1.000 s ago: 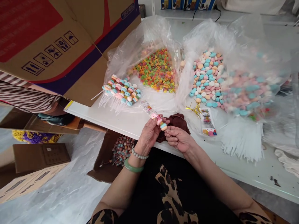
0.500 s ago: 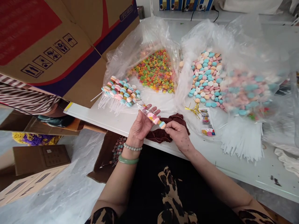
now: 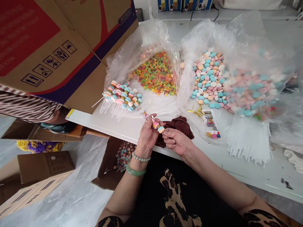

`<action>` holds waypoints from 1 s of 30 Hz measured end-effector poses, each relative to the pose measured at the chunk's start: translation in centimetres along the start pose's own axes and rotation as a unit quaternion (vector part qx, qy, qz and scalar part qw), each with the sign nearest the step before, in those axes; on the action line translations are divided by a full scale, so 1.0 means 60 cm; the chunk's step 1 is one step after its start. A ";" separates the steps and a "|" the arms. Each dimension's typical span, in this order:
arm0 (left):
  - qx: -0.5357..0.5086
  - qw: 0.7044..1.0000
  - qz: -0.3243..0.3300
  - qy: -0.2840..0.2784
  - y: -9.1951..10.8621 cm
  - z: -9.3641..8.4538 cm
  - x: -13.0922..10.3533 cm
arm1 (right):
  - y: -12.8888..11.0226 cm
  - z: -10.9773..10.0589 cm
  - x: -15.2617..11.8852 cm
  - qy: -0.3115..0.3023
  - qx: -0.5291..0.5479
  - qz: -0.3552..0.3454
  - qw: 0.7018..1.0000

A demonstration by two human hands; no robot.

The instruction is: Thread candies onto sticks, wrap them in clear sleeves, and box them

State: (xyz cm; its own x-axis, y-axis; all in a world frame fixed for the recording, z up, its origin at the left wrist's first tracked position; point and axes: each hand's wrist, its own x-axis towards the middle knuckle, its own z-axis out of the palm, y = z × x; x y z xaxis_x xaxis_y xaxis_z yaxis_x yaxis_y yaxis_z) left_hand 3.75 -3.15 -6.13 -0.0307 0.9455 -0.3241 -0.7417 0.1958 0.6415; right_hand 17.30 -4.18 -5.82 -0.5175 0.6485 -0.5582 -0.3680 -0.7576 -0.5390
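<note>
My left hand [image 3: 148, 134] is closed around a candy skewer [image 3: 160, 129], a row of pastel candies partly inside a printed clear sleeve. The sleeve's printed end sticks out past the fingers on the far side. At the skewer's near end, by a blue and orange candy, my right hand [image 3: 176, 140] pinches with thumb and fingertips; the stick there is hidden. Under both hands lies a dark brown cloth [image 3: 181, 126]. A bundle of candy skewers [image 3: 123, 96] with white sticks rests beyond my left hand.
Open plastic bags hold gummy rings [image 3: 158, 74] and pastel candies [image 3: 210, 78]. Gold twist ties [image 3: 197, 111], printed sleeves [image 3: 211, 123] and white sticks [image 3: 249, 138] lie at right. A large carton [image 3: 78, 47] stands left; a lower box [image 3: 106, 167] of wrapped pieces sits below the table edge.
My left hand has gone from an open palm under the skewer to fingers closed around it. The skewer has shifted slightly nearer, and my right hand stays at its end.
</note>
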 end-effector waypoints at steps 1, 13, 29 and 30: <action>0.014 1.000 -0.001 0.008 0.003 -0.003 -0.001 | 0.005 -0.002 0.003 0.047 -0.055 -0.055 0.996; 0.021 1.000 0.010 0.003 -0.026 0.012 -0.020 | 0.039 0.003 -0.008 0.199 -0.588 -0.433 0.654; 0.020 0.999 -0.032 -0.009 0.007 0.015 -0.003 | 0.022 -0.005 0.011 0.193 -0.307 -0.326 0.873; 0.014 0.999 -0.024 -0.014 0.006 0.017 -0.003 | 0.024 -0.003 0.009 0.194 -0.340 -0.347 0.852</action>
State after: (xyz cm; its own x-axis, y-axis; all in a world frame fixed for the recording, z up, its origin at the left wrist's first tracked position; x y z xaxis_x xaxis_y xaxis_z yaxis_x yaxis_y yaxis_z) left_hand 4.16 -2.97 -5.14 0.0245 0.9416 -0.3358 -0.7224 0.2489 0.6452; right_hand 16.62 -4.88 -7.04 -0.0137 0.9986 -0.0516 0.1199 -0.0496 -0.9915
